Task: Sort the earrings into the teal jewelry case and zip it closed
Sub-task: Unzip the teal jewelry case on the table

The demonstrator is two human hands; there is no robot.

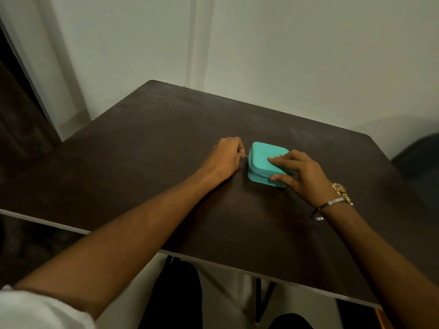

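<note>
The dark brown rectangular tabletop (166, 162) is carrying the teal square zip-around jewelry case (261, 155), which is lying flat and closed right of centre. The right hand (301, 172) is resting on the case from the right, fingers (275, 161) lying straight across the lid and thumb against the near side. The left hand (225, 155), just left of the case, is pinching the small metal zipper pull (246, 156) with curled fingers.

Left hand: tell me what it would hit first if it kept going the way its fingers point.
The left hand pinches the zipper pull, fingers aimed right, so it would meet the teal jewelry case side first.
</note>
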